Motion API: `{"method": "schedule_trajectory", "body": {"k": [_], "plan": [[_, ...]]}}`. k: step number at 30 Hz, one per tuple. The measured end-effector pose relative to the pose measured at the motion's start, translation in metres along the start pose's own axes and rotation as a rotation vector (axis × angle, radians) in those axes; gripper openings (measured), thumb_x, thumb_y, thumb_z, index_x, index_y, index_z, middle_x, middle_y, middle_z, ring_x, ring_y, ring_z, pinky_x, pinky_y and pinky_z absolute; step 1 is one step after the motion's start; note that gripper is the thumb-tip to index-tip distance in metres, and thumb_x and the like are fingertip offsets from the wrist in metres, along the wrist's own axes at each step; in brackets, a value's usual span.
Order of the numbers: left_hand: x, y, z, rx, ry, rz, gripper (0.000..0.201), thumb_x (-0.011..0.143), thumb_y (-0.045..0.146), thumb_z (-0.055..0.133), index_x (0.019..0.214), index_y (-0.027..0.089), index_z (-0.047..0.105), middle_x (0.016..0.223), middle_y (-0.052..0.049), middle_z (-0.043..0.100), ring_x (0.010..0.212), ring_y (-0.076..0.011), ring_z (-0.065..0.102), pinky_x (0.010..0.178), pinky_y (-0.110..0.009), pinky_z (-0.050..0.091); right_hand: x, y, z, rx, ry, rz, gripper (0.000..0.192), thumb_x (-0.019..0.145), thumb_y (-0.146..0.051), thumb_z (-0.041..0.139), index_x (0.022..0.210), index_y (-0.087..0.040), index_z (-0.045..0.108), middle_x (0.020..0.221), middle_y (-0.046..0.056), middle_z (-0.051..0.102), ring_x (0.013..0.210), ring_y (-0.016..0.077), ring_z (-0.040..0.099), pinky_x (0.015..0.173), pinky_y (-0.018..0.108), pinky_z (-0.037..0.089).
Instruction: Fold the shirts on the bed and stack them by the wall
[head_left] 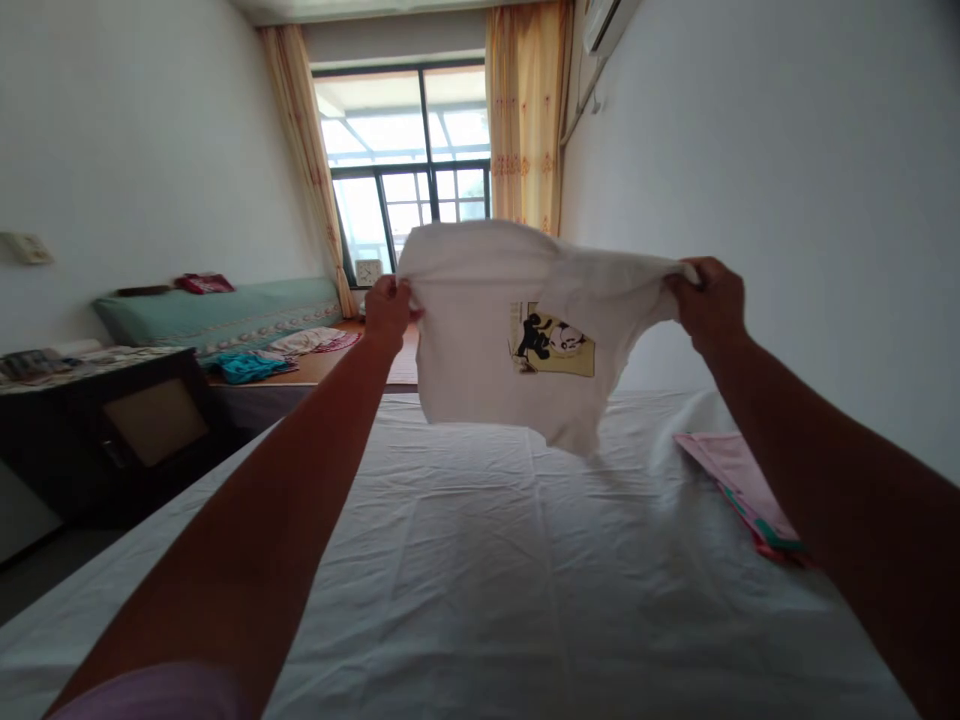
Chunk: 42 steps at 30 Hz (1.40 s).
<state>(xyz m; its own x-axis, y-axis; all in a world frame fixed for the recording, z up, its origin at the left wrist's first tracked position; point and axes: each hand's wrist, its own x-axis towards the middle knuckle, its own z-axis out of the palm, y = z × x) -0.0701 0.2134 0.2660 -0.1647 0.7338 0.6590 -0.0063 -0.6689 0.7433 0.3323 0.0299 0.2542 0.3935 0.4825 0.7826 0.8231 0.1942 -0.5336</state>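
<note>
A small white T-shirt with a yellow cartoon print hangs in the air above a bed covered by a white sheet. My left hand grips its left edge and my right hand grips its right edge. Both arms are stretched out in front of me, and the shirt is spread between them, its lower hem loose above the sheet.
A stack of folded pink and green clothes lies on the bed at the right, by the white wall. To the left stand a dark cabinet and a second bed with scattered clothes. A window with curtains is behind.
</note>
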Motion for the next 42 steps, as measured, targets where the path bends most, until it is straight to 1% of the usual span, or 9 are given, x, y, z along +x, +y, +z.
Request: {"method": "schedule_trajectory", "body": {"k": [3, 5, 12, 17, 20, 23, 35, 38, 42], "plan": [[-0.002, 0.021, -0.019, -0.131, -0.047, 0.044, 0.026, 0.069, 0.037, 0.065, 0.082, 0.019, 0.052, 0.075, 0.004, 0.054, 0.070, -0.0095, 0.053, 0.064, -0.025, 0.054, -0.016, -0.025, -0.017, 0.264, 0.172, 0.019, 0.030, 0.075, -0.048, 0.062, 0.100, -0.033, 0.061, 0.099, 0.002, 0.069, 0.078, 0.0229, 0.059, 0.058, 0.036, 0.047], [-0.025, 0.018, -0.047, -0.140, -0.140, 0.013, 0.033, 0.062, 0.035, 0.071, 0.085, 0.019, 0.054, 0.080, 0.003, 0.058, 0.077, -0.0114, 0.057, 0.071, -0.029, 0.055, -0.045, -0.029, -0.029, 0.378, 0.060, 0.068, 0.030, 0.071, -0.047, 0.069, 0.097, -0.035, 0.062, 0.091, 0.000, 0.070, 0.072, 0.0210, 0.059, 0.056, 0.034, 0.047], [-0.146, -0.046, -0.179, 0.224, -0.721, -0.364, 0.033, 0.061, 0.039, 0.074, 0.081, 0.014, 0.069, 0.081, -0.008, 0.068, 0.078, -0.0236, 0.063, 0.071, -0.034, 0.052, -0.178, 0.003, -0.056, 0.248, -0.914, 0.258, 0.042, 0.063, -0.050, 0.076, 0.090, -0.019, 0.068, 0.067, 0.000, 0.063, 0.059, 0.0149, 0.056, 0.054, 0.026, 0.045], [-0.202, -0.060, -0.225, 0.407, -1.169, -0.309, 0.023, 0.073, 0.033, 0.064, 0.089, 0.020, 0.074, 0.102, -0.008, 0.068, 0.098, -0.0247, 0.061, 0.090, -0.033, 0.046, -0.244, 0.017, -0.068, 0.194, -1.319, 0.167, 0.044, 0.074, -0.043, 0.067, 0.115, -0.026, 0.066, 0.087, 0.004, 0.067, 0.072, 0.0187, 0.060, 0.067, 0.030, 0.050], [-0.216, -0.048, -0.233, 0.438, -1.263, -0.253, 0.029, 0.076, 0.030, 0.061, 0.102, 0.024, 0.072, 0.120, -0.007, 0.061, 0.113, -0.0248, 0.055, 0.101, -0.033, 0.038, -0.261, 0.015, -0.077, 0.211, -1.321, 0.118, 0.049, 0.076, -0.038, 0.065, 0.124, -0.029, 0.060, 0.119, 0.008, 0.061, 0.101, 0.0277, 0.059, 0.089, 0.040, 0.047], [-0.222, -0.034, -0.231, 0.449, -1.317, -0.248, 0.026, 0.076, 0.030, 0.060, 0.097, 0.024, 0.074, 0.125, -0.006, 0.058, 0.116, -0.0258, 0.052, 0.103, -0.033, 0.037, -0.266, 0.010, -0.077, 0.241, -1.292, 0.089, 0.039, 0.079, -0.040, 0.062, 0.114, -0.026, 0.067, 0.116, 0.010, 0.063, 0.109, 0.0307, 0.055, 0.098, 0.044, 0.042], [-0.212, -0.035, -0.232, 0.404, -1.321, -0.331, 0.027, 0.073, 0.043, 0.068, 0.092, 0.026, 0.076, 0.104, -0.008, 0.071, 0.113, -0.0281, 0.056, 0.107, -0.042, 0.031, -0.266, 0.021, -0.065, 0.289, -1.257, 0.229, 0.041, 0.075, -0.055, 0.063, 0.093, -0.019, 0.072, 0.095, 0.008, 0.068, 0.093, 0.0266, 0.059, 0.083, 0.035, 0.048], [-0.200, -0.045, -0.222, 0.343, -1.184, -0.491, 0.036, 0.072, 0.048, 0.068, 0.094, 0.020, 0.075, 0.099, -0.009, 0.072, 0.099, -0.0283, 0.062, 0.096, -0.040, 0.042, -0.257, 0.023, -0.050, 0.362, -1.257, 0.317, 0.041, 0.079, -0.055, 0.058, 0.088, -0.017, 0.069, 0.086, 0.007, 0.067, 0.082, 0.0219, 0.059, 0.074, 0.031, 0.047], [-0.193, -0.077, -0.189, 0.315, -0.759, -0.730, 0.055, 0.062, 0.056, 0.070, 0.096, 0.013, 0.069, 0.081, -0.008, 0.070, 0.070, -0.0214, 0.063, 0.060, -0.029, 0.048, -0.248, 0.039, -0.017, 0.317, -1.009, 0.645, 0.045, 0.078, -0.059, 0.052, 0.089, -0.018, 0.067, 0.084, 0.005, 0.067, 0.077, 0.0212, 0.060, 0.063, 0.029, 0.047]]}}
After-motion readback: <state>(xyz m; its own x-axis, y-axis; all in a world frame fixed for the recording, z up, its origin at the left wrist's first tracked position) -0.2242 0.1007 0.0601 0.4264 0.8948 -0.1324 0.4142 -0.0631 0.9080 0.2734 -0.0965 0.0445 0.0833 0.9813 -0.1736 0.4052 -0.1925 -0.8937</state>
